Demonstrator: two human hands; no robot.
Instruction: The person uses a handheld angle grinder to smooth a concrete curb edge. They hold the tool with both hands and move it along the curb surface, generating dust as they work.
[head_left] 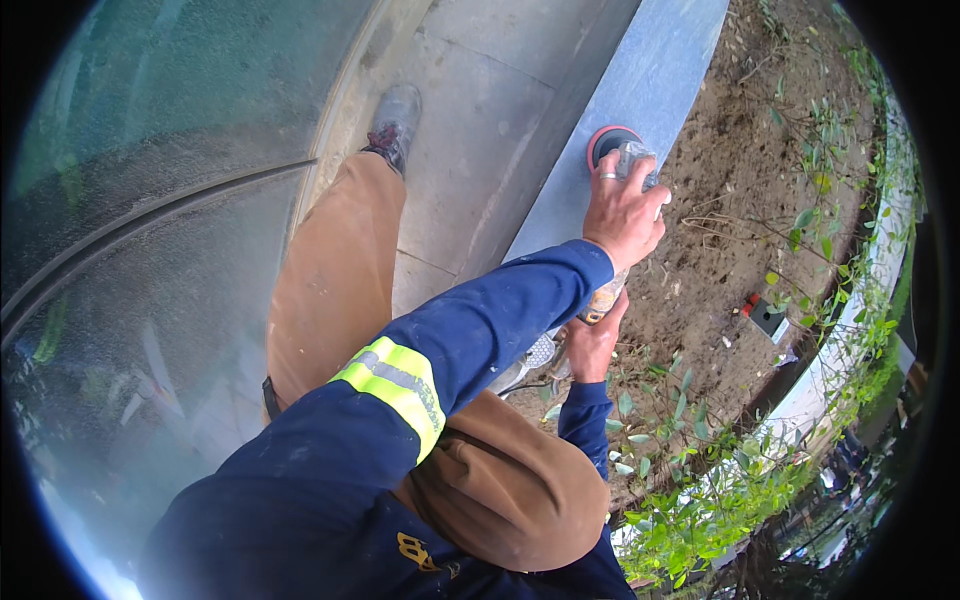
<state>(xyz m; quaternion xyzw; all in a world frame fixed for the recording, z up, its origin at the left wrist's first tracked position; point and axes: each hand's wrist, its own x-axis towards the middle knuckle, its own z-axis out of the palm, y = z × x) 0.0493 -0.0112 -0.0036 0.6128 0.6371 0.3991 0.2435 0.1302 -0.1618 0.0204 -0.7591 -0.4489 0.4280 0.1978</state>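
Note:
My left hand (pixel 625 212) is wrapped over the head of a handheld polisher (pixel 606 297), its fingers curled round a part covered in clear plastic. The round black pad (pixel 612 143) with a red rim lies against the top of a smooth grey stone ledge (pixel 640 85). Further back along the tool, my right hand (pixel 592 345) closes round the rear of its body. The left forearm hides part of the ledge, and some of the right hand's fingers are out of sight.
A glass pane (pixel 180 110) with a dark seal strip (pixel 150 215) rises on the left. My shoe (pixel 396 125) stands on grey paving (pixel 475 100) beside the ledge. Right of it lies bare soil (pixel 730 200) with leafy plants (pixel 690 510) and a small black box (pixel 768 318).

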